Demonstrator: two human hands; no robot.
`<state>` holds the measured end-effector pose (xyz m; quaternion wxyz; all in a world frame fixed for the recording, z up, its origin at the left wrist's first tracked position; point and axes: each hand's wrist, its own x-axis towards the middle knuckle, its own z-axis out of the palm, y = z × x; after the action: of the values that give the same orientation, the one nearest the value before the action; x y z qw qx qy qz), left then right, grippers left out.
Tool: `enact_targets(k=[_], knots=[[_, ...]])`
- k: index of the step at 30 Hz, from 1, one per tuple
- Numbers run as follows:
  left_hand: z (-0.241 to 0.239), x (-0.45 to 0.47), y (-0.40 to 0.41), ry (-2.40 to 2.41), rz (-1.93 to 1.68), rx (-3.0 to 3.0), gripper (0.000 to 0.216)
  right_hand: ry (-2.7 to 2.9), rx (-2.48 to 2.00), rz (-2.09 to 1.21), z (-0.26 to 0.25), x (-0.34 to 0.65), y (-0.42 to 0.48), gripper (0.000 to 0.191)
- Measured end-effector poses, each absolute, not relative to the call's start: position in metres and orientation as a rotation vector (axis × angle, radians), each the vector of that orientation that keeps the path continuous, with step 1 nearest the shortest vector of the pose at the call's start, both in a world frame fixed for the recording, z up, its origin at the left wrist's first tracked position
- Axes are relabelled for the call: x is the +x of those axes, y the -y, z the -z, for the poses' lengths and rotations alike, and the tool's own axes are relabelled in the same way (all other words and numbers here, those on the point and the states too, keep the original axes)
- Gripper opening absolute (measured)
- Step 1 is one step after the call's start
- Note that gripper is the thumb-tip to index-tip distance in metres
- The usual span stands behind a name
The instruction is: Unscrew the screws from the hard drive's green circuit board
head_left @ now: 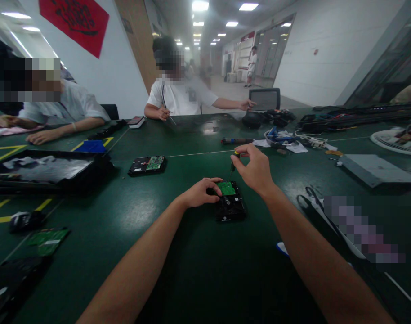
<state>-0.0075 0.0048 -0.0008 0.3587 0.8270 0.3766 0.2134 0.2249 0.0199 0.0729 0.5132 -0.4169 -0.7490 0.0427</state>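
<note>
At a drive [230, 208]: curled hands [201, 192], right [255, 167] pinching (seemingly) a screwdriver [232, 167].

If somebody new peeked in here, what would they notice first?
Probably the bright red sign with dark writing at the upper left. Then their eye might drop to the middle of the green table, where the left hand touches a black hard drive with a green circuit board, and the right hand holds a small screwdriver upright.
</note>
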Motion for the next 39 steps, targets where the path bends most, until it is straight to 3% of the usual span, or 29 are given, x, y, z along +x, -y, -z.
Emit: enact_targets(k=[39], knots=[[0.0006, -0.0073, -0.0048, -0.970, -0.557, 2.128, 0.020, 1.848, -0.995, -0.063, -0.0772, 0.2257, -0.0172, 0.011]])
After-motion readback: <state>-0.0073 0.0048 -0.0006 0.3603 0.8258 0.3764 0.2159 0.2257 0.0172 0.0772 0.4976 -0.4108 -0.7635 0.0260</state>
